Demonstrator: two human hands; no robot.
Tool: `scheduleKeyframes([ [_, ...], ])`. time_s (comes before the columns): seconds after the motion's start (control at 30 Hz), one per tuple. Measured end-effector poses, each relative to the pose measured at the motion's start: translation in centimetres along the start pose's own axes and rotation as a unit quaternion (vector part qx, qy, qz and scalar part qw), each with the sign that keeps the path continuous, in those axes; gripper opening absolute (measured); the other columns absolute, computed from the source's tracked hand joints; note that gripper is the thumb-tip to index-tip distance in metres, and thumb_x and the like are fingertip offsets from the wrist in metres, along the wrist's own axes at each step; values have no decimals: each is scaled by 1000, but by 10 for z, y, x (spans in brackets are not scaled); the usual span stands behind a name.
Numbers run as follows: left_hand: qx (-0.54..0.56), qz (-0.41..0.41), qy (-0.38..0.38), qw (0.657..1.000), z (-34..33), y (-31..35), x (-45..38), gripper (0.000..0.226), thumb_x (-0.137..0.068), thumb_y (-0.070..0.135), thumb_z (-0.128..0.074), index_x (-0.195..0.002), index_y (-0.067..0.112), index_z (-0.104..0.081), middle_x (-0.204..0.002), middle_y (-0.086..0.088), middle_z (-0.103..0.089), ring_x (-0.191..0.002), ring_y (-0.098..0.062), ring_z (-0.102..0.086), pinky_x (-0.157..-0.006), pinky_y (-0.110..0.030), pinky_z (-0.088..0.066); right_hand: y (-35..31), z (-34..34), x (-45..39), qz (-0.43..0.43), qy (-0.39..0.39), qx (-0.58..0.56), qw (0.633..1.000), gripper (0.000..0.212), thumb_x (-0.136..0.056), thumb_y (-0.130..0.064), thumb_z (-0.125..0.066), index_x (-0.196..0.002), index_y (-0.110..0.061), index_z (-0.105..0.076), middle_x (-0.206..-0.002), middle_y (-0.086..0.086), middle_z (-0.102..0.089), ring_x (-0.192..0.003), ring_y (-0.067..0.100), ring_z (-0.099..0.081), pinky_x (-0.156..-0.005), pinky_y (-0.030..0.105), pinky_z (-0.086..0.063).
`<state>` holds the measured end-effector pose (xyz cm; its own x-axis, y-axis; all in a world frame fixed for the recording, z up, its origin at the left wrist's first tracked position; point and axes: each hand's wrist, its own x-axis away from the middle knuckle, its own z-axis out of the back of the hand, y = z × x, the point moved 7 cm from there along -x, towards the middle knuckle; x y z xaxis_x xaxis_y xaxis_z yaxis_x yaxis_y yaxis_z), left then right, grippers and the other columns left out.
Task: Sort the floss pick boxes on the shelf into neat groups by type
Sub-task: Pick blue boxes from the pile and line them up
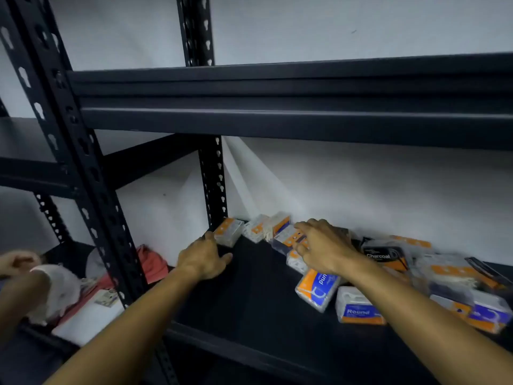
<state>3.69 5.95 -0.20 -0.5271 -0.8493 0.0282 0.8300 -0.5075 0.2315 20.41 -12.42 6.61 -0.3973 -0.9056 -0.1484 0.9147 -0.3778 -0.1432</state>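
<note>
**Both hands on a dark shelf among scattered floss pick boxes**

The black shelf board [258,295] runs under both forearms, matte and bare between the two hands. Behind it stands a plain white wall [374,184], and a second dark shelf [277,118] hangs just above the hands, carried on black perforated uprights [213,184].

The left hand [204,258] lies palm down on the board, fingers loosely spread, its fingertips touching or nearly touching a clear box with an orange label [229,232] that sits at the back corner by the upright. The right hand [323,247] reaches over a cluster of clear orange-labelled boxes [286,234] against the wall, fingers curled down onto them; whether it actually grips one is hard to tell, since the hand covers the contact.

Just below the right wrist lie a blue-and-orange box [317,290] and another marked "Round" [358,308]. To the right of that hand a black box labelled "Charcoal" [384,254] sits in a loose, blurred pile of further boxes [455,279].

Left of the left arm, beyond the front upright, a neighbouring shelf bay holds red cloth [155,263] and white items, with another person's hand [16,262] at the frame edge.
</note>
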Motion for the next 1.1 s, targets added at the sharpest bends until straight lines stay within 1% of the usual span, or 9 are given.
scheduleKeyframes([
  [0.17,43,53,-10,998,0,-5,-48,89,-76,62,-64,-144,12,-34,-140,-11,-47,-125,-30,-47,-98,-43,-45,3,-12,-34,-16,-15,-15,1000,42,-93,-26,-49,-134,-17,-45,-127,8,-54,-115,28,-51,-93,39,-44],
  [0.3,37,55,-29,997,-8,2,-80,93,-71,65,-66,-141,10,-39,-141,-12,-45,-128,-31,-44,-99,-42,-44,2,-27,-66,-27,-47,-25,998,50,-91,-20,-50,-140,-19,-38,-131,5,-46,-119,26,-46,-95,39,-43],
  [0.4,43,62,-70,995,-20,2,-97,92,-65,71,-63,-133,12,-49,-136,-12,-52,-121,-31,-51,-97,-41,-47,2,-34,-89,-31,-56,-11,998,52,-90,-11,-49,-140,-19,-38,-132,5,-44,-119,25,-46,-96,40,-44],
  [0.5,57,67,-95,992,-28,0,-107,80,-53,62,-60,-117,13,-63,-123,-10,-60,-109,-30,-57,-93,-41,-50,0,-40,-108,-25,-68,19,997,55,-88,-6,-51,-140,-18,-39,-132,6,-43,-119,26,-46,-95,41,-45],
  [0.7,131,80,21,988,-17,1,-99,88,-65,70,-63,-129,11,-51,-127,-12,-57,-115,-33,-54,-93,-42,-48,-10,-51,-133,22,-118,94,988,60,-83,0,-51,-140,-15,-39,-132,8,-40,-121,26,-41,-94,41,-44],
  [0.8,243,64,67,966,-7,3,-85,88,-64,52,-79,-130,4,-44,-123,-14,-57,-112,-34,-57,-90,-42,-51,-13,-60,-141,61,-142,138,978,60,-83,-2,-53,-140,-17,-41,-131,8,-41,-121,26,-40,-87,39,-46],
  [0.87,311,37,75,947,1,5,-76,85,-60,40,-82,-127,5,-43,-117,-10,-59,-105,-30,-61,-83,-35,-53,-14,-65,-145,83,-154,153,973,62,-83,-3,-53,-141,-19,-40,-135,7,-39,-125,26,-37,-88,38,-46],
  [0.97,422,-35,55,904,6,8,-68,63,-52,38,-73,-107,15,-53,-96,-2,-67,-81,-17,-68,-64,-28,-57,-13,-74,-150,99,-152,138,974,60,-82,-5,-55,-138,-23,-44,-137,6,-38,-128,25,-37,-93,34,-43],
  [1.1,520,-88,-4,850,-3,11,-57,55,-54,12,-79,-103,5,-55,-86,-13,-69,-81,-25,-70,-66,-37,-58,-14,-78,-151,112,-118,133,978,54,-78,-4,-59,-129,-15,-50,-129,7,-43,-121,27,-43,-85,34,-45],
])
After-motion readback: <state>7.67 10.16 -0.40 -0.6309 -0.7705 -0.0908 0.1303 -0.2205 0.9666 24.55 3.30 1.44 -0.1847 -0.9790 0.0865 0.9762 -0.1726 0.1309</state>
